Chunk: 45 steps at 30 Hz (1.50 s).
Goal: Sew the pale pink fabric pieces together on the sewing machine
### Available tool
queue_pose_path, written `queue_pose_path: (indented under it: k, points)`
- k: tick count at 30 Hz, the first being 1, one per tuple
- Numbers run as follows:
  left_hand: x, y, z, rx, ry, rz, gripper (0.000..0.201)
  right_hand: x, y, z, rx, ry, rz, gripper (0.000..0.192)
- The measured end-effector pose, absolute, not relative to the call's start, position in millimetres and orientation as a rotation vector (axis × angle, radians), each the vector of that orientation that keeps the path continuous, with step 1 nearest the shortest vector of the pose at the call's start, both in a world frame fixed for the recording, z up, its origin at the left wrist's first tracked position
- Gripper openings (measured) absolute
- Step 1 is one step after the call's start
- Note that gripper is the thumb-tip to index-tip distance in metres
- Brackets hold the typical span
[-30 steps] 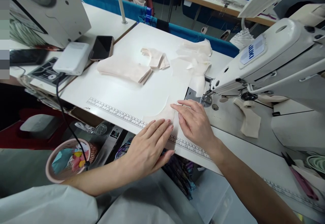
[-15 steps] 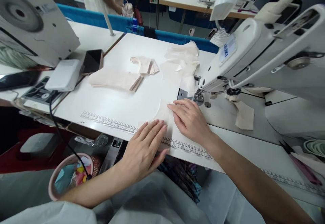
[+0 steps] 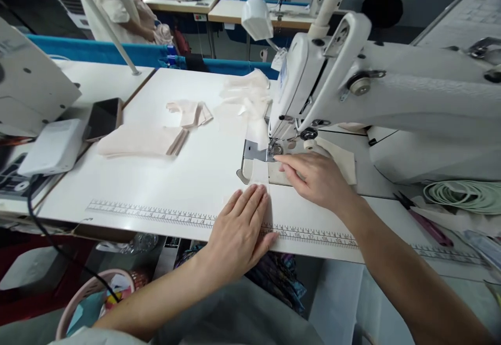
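Note:
My left hand (image 3: pixel 240 230) lies flat, fingers stretched out, on a pale cloth piece (image 3: pixel 260 171) at the table's front edge. The cloth runs from under my fingers to the presser foot (image 3: pixel 271 149) of the white sewing machine (image 3: pixel 301 79). Close to the foot, on its right, is my right hand (image 3: pixel 319 180). Its index finger points at the foot and the thumb stands apart below, with nothing visible between them. A metal guide plate (image 3: pixel 254 150) sits left of the foot. Behind it lies a crumpled heap of pale cloth (image 3: pixel 246 94).
Folded cloth pieces (image 3: pixel 141 140) and smaller cut pieces (image 3: pixel 191 112) lie on the left. A printed ruler (image 3: pixel 148 212) follows the front edge. Scissors (image 3: pixel 426 222) and coiled green cord (image 3: pixel 465 196) lie right. A white box (image 3: pixel 52 146) stands left; another person (image 3: pixel 113 11) is beyond the partition.
My right hand has moved off the cloth to the right side of the presser foot. My left hand stays flat on the cloth, which now reaches the foot. The view has swung right.

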<state>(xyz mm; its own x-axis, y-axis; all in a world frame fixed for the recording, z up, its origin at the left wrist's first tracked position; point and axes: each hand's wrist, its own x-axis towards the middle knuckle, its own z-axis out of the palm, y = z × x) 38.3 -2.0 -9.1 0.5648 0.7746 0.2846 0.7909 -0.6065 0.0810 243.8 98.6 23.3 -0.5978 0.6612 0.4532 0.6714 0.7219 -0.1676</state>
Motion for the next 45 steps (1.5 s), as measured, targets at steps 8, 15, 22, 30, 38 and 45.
queue_pose_path:
  k: [8,15,22,30,38,45]
  points:
    - [54,11,-3,-2.727,-1.428,-0.41,0.062,252,103,13,-1.075,-2.404,0.012,0.029]
    - [44,14,2,-2.843,-1.379,-0.488,0.063,251,95,13,-1.086,-2.435,-0.017,0.031]
    - [-53,52,10,-2.705,-1.554,-1.024,0.026,250,98,8,-0.98,-2.453,-0.104,0.031]
    - [-162,124,37,-2.468,-2.029,-0.688,0.017,248,100,12,-0.969,-2.443,-0.186,0.03]
    - [-162,132,44,-2.491,-2.187,-0.555,0.017,247,102,11,-0.975,-2.439,-0.213,0.031]
    - [-169,134,58,-2.63,-2.482,-0.675,0.022,247,101,18,-1.001,-2.461,-0.274,0.033]
